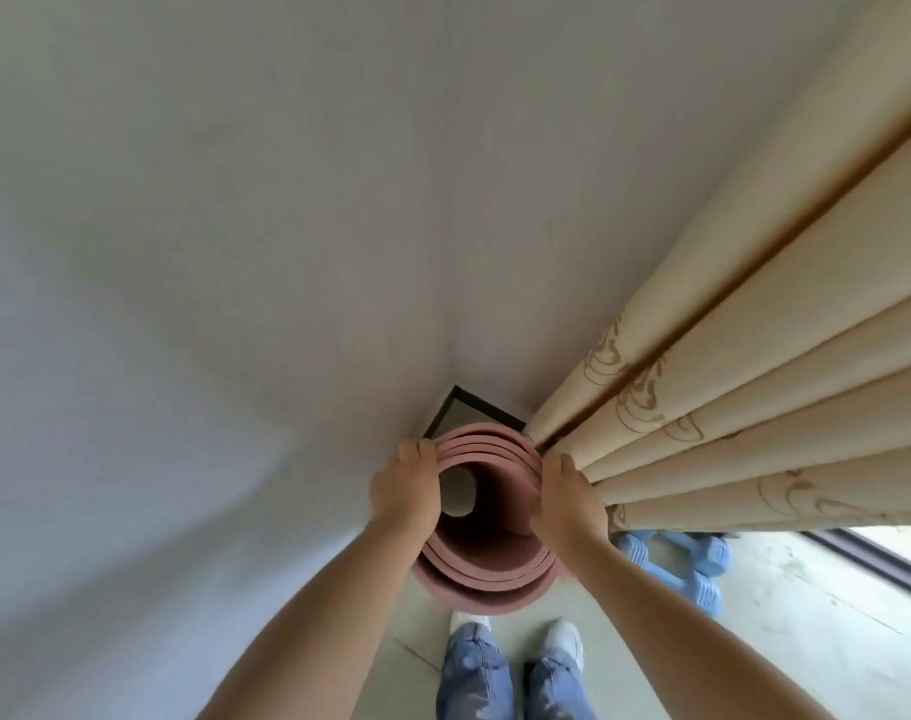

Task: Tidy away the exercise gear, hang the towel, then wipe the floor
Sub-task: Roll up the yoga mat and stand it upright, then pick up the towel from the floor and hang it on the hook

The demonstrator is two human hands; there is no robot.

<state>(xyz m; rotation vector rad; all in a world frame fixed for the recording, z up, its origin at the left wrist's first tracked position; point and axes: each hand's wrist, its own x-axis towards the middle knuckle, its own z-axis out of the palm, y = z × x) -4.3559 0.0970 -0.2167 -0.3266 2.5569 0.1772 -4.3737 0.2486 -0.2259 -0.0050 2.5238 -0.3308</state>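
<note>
A rolled pink exercise mat (487, 574) stands upright on end in the room's corner, and I look straight down its hollow core. My left hand (404, 488) grips the roll's top rim on the left side. On the right side of the rim my right hand (565, 498) grips it too. Blue dumbbells (697, 561) lie on the floor just right of the mat, partly under the curtain. No towel is in view.
White walls meet in the corner behind the mat, with a dark skirting (477, 407) at the floor. A beige patterned curtain (729, 397) hangs close on the right. A window track (879, 558) runs along the floor at far right. My feet (516, 641) stand right before the mat.
</note>
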